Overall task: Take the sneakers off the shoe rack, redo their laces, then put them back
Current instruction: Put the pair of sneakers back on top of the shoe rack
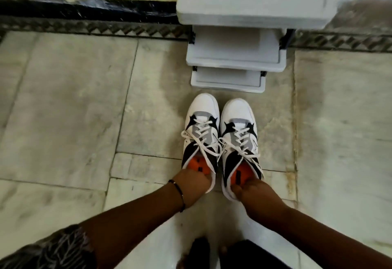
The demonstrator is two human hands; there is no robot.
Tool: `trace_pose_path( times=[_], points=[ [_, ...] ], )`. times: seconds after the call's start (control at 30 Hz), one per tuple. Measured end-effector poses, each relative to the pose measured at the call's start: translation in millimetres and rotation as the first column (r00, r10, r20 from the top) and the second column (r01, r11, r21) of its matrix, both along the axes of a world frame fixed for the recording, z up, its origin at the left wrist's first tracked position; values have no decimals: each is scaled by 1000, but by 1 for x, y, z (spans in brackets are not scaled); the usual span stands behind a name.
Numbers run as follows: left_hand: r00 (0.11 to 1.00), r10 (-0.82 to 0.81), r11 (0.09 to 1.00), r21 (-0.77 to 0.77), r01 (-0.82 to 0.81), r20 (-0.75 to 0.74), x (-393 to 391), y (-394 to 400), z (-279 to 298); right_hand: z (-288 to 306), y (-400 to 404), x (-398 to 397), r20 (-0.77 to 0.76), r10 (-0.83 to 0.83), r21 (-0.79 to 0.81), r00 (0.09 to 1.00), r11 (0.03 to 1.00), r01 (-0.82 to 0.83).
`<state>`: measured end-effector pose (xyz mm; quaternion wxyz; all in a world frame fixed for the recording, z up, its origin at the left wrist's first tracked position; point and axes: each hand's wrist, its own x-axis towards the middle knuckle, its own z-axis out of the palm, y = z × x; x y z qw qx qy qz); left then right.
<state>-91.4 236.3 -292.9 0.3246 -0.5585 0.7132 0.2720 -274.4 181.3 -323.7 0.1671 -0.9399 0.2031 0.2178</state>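
Note:
Two white, grey and black sneakers with orange insoles stand side by side on the marble floor, toes pointing at the white shoe rack point(233, 59). My left hand point(192, 180) grips the heel of the left sneaker point(201, 124), fingers tucked inside its collar. The right sneaker point(238, 129) is held at its heel by my right hand point(252, 192). White laces are threaded on both shoes, with loose ends hanging over the sides.
The rack has stepped white shelves rising away from me. A dark patterned border strip point(106, 28) and a raised step run across the far side. Open marble floor point(63, 103) lies on the left and right. My feet point(199, 251) show at the bottom edge.

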Motion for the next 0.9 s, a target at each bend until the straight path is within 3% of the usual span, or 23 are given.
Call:
trace_pose_path(
  times=[0.07, 0.2, 0.3, 0.4, 0.57, 0.73, 0.9],
  points=[
    [993, 90, 988, 131, -79, -77, 3, -2, 35, 34, -5, -1, -52, -23, 96, 998, 995, 28],
    [974, 212, 976, 63, -208, -75, 6, 8, 95, 109, -2, 4, 3, -108, 108, 994, 988, 107],
    [992, 123, 984, -124, -126, -34, 6, 19, 159, 177, 7, 13, 50, -168, 116, 985, 980, 161],
    [979, 198, 940, -273, -204, -47, 7, 22, 212, 236, 11, 24, 94, -180, 89, 979, 981, 172],
    [992, 124, 904, -410, -119, -15, 21, 1, 289, 304, -4, 34, 148, -207, 15, 967, 978, 207],
    [987, 153, 892, -422, -161, -54, 39, -42, 307, 338, -53, 50, 201, -210, -94, 957, 968, 233],
    [980, 184, 896, -398, -198, -75, 55, -111, 292, 327, -122, 72, 272, -193, -168, 943, 955, 244]
  ],
)
